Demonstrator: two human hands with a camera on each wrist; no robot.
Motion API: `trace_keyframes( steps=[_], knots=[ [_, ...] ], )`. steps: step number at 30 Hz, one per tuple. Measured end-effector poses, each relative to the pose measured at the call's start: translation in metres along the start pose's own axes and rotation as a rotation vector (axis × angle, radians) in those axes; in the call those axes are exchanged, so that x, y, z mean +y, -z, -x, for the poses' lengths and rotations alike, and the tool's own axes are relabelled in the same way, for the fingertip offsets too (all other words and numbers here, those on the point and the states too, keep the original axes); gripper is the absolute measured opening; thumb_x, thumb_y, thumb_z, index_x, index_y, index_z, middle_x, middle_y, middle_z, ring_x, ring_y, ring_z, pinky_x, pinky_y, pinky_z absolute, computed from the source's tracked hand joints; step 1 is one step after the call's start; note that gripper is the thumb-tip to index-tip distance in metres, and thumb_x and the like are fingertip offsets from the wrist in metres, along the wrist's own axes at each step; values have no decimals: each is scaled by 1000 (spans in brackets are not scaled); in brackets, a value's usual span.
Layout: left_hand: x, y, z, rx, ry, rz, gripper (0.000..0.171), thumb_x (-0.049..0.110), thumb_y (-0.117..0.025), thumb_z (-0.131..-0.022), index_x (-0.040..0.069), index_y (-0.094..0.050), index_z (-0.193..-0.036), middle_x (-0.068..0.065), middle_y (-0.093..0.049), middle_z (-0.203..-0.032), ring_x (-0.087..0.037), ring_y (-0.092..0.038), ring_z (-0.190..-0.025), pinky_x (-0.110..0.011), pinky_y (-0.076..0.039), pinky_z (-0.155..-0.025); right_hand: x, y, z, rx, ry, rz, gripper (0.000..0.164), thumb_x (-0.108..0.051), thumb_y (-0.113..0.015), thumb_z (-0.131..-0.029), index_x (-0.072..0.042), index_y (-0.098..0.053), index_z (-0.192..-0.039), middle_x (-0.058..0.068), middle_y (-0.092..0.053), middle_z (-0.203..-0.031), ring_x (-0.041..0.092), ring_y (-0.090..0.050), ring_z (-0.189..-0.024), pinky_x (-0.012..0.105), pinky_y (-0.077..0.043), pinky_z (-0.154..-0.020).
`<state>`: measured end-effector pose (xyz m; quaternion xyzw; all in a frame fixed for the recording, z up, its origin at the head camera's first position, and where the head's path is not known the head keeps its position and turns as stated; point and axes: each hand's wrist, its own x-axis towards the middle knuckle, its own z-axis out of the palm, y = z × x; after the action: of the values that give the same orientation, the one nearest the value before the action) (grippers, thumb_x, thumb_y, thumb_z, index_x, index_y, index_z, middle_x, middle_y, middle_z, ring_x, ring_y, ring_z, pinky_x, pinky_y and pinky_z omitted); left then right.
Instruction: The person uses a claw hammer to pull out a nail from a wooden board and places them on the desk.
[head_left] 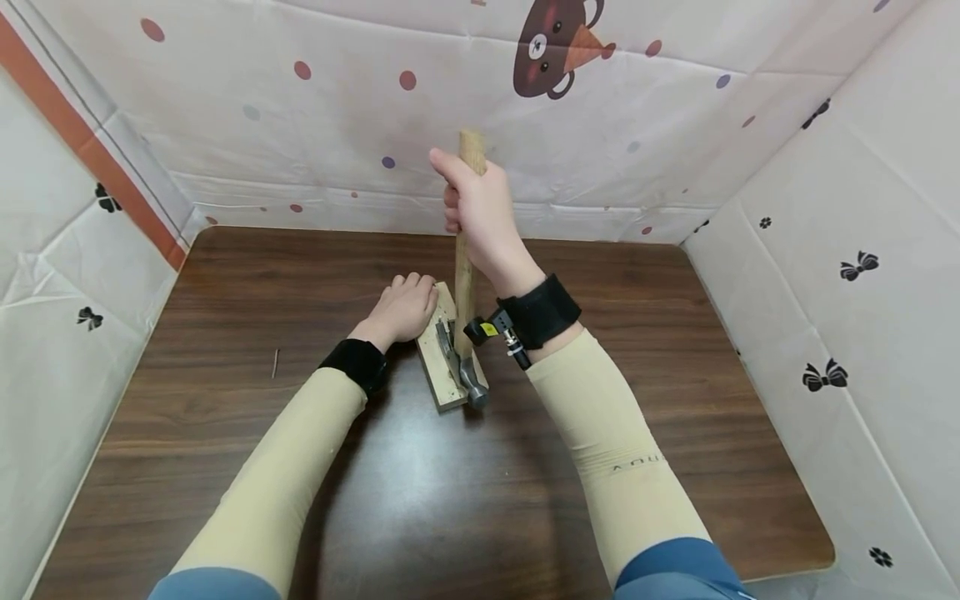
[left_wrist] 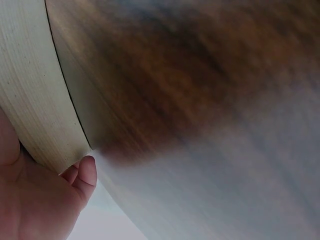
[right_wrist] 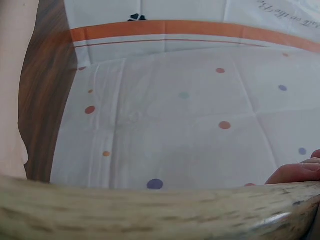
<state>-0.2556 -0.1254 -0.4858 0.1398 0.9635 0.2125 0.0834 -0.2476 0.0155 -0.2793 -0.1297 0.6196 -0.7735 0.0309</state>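
Note:
My right hand (head_left: 486, 212) grips the upper part of the wooden handle of a claw hammer (head_left: 464, 287), thumb along it. The handle stands nearly upright, and the metal head (head_left: 473, 387) is down at the near end of a small pale wooden board (head_left: 443, 385), its claw over the board. My left hand (head_left: 405, 307) holds the far end of this board, with fingers curled over its end in the left wrist view. What lies under the claw is hidden. In the right wrist view the hammer handle (right_wrist: 150, 210) crosses the bottom.
A thin nail (head_left: 274, 363) lies on the brown wood-grain table (head_left: 225, 433), left of my left hand. Spotted sheeting (head_left: 337, 125) hangs behind the table's far edge, and patterned white sheets stand at both sides.

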Motion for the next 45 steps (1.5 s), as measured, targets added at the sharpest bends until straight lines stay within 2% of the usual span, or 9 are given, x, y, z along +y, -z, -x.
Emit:
trace_keyframes(
  steps=[8,15,19,28,36,45],
  knots=[
    [0,3,0,-12,16,0,51,34,-24,-118,6,-47,-155,-21,-48,-151,-45,-40,-134,-61,-38,-110,-6,15,17,23,72,-63,40,-20,-63,-108,-13,-44,-73,-4,-23,-59,11,-24,-45,26,-26,-48],
    [0,4,0,-25,25,-3,52,34,-23,-118,6,-45,-156,-21,-47,-153,-44,-40,-136,-61,-38,-111,-9,26,29,12,133,-94,42,-19,-61,-107,-14,-40,-71,-4,-22,-56,10,-23,-43,27,-26,-48],
    [-1,4,1,-27,26,-1,52,34,-23,-118,6,-44,-157,-21,-46,-154,-45,-39,-137,-61,-37,-111,-11,29,43,7,177,-101,39,-18,-63,-105,-16,-42,-72,-5,-23,-54,9,-24,-42,27,-26,-46],
    [6,9,5,-27,16,-4,53,33,-22,-118,5,-43,-157,-22,-45,-154,-45,-38,-138,-61,-35,-112,-17,35,84,-24,383,-117,30,-15,-60,-102,-14,-48,-75,-5,-27,-52,12,-22,-39,30,-24,-42],
    [7,6,3,-38,26,-6,53,33,-21,-118,5,-43,-157,-21,-44,-155,-45,-38,-138,-61,-34,-113,-17,38,97,-23,428,-132,28,-11,-57,-102,-13,-48,-75,-5,-28,-51,11,-23,-39,29,-26,-42],
    [6,3,5,-17,18,3,52,34,-22,-118,5,-45,-156,-20,-47,-153,-44,-39,-137,-60,-36,-112,-16,38,101,-40,463,-131,30,-10,-55,-102,-10,-44,-74,-3,-26,-50,12,-24,-39,30,-26,-41]
  ],
)
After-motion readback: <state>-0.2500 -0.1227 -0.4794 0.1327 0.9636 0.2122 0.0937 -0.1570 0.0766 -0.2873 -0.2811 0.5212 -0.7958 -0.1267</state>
